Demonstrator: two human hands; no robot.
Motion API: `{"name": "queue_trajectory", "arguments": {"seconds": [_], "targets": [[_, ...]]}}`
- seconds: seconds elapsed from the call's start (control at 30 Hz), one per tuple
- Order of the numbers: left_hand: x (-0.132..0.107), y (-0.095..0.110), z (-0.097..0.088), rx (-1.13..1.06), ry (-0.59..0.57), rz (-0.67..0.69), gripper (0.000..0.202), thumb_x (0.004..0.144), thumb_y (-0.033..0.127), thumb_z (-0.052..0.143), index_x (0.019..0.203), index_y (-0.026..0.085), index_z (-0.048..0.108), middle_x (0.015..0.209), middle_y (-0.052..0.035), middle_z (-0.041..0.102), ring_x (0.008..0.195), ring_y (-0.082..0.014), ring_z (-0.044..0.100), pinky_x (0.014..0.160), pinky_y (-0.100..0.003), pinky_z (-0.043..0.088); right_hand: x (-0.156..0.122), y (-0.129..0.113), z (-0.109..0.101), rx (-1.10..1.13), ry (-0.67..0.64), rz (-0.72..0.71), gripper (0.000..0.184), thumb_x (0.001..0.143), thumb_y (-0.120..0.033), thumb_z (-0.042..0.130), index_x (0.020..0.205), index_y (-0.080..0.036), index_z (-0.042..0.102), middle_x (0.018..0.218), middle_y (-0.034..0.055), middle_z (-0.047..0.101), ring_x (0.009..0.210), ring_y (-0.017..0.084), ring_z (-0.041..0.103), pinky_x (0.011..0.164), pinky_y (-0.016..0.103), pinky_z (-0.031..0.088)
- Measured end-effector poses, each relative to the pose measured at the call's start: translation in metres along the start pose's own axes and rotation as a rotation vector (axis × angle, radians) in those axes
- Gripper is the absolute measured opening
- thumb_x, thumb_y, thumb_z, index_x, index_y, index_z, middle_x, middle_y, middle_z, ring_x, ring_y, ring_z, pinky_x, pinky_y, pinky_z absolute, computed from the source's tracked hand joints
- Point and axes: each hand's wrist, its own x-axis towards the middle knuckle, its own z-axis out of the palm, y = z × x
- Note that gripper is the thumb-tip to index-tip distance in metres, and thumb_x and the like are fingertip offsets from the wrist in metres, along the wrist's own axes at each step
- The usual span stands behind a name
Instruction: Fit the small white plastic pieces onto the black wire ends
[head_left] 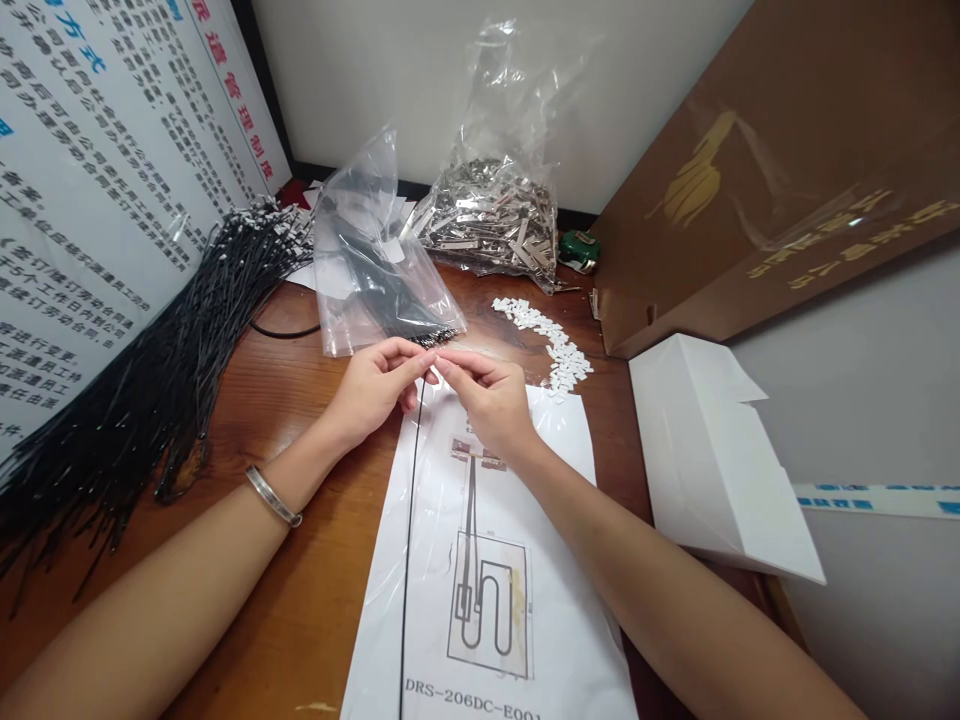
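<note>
My left hand (379,388) is closed, pinching the upper end of a thin black cord (411,530) that runs down over a printed sheet (574,490). Fingertip to fingertip with it, my right hand (496,400) is also in a pinch; whatever lies between its fingers is too small and covered to make out. Small white pieces (564,362) lie in a curved scatter just beyond my right hand. Behind my left hand rests a clear plastic bag (375,270) with black cords inside.
A thick bundle of black cords (142,390) spreads along the left side. At the back stand a clear bag of metal clips (495,215) and a small green object (578,250). A folded white card box (705,460) and a brown panel (720,170) border the right.
</note>
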Motion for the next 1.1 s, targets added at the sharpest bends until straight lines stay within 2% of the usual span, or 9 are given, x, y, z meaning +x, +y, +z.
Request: {"name": "queue_trajectory", "arguments": {"seconds": [0.23,0.4,0.57,0.73,0.97,1.1], "targets": [[-0.0001,-0.0003,-0.0016,0.015,-0.025,-0.004,0.040,0.069,0.050,0.079,0.080,0.014,0.067,0.068,0.0001,0.066,0.044,-0.0054,0.050,0.043,-0.020,0.041,0.0012,-0.0011,-0.0008,0.015,0.031,0.041,0.019,0.075,-0.037,0.074,0.087,-0.024,0.081,0.055,-0.0028,0.053,0.051,0.009,0.038,0.046,0.025,0.028],[0.0004,-0.0022,-0.0020,-0.007,-0.014,0.001,0.039,0.068,0.048,0.081,0.082,0.013,0.068,0.067,0.0003,0.066,0.044,-0.0057,0.050,0.043,-0.020,0.041,-0.0007,-0.0008,-0.0013,-0.019,0.016,0.032,0.022,0.077,-0.037,0.072,0.089,-0.021,0.080,0.056,-0.0033,0.053,0.048,0.008,0.032,0.045,0.025,0.023],[-0.0002,-0.0014,-0.0008,-0.018,-0.016,-0.012,0.039,0.065,0.046,0.083,0.078,0.014,0.066,0.066,0.0010,0.065,0.043,-0.0056,0.050,0.042,-0.020,0.041,-0.0003,-0.0025,-0.0013,-0.013,0.017,0.058,0.022,0.075,-0.039,0.074,0.082,-0.018,0.075,0.046,-0.0086,0.037,0.044,0.007,0.027,0.045,0.025,0.019],[-0.0010,-0.0001,-0.0002,-0.001,-0.005,-0.014,0.040,0.065,0.049,0.082,0.077,0.014,0.067,0.065,0.0007,0.065,0.043,-0.0055,0.050,0.043,-0.020,0.041,0.0013,-0.0003,-0.0026,-0.005,0.016,0.063,0.022,0.074,-0.040,0.075,0.078,-0.019,0.070,0.046,-0.0092,0.036,0.044,0.007,0.028,0.045,0.026,0.020],[-0.0009,-0.0018,-0.0022,-0.019,-0.057,-0.029,0.029,0.068,0.033,0.080,0.087,0.014,0.070,0.070,-0.0005,0.070,0.045,-0.0056,0.052,0.046,-0.020,0.044,0.0035,0.0036,-0.0051,0.097,0.038,0.110,0.019,0.072,-0.037,0.075,0.075,-0.019,0.069,0.048,-0.0079,0.039,0.047,0.007,0.031,0.046,0.026,0.020],[-0.0015,-0.0008,-0.0013,-0.022,-0.060,-0.035,0.028,0.067,0.031,0.080,0.086,0.013,0.069,0.071,-0.0013,0.071,0.044,-0.0063,0.053,0.046,-0.021,0.045,0.0047,0.0047,-0.0054,0.125,0.039,0.119,0.016,0.071,-0.035,0.075,0.073,-0.020,0.069,0.050,-0.0063,0.043,0.048,0.008,0.032,0.046,0.026,0.020]]}}
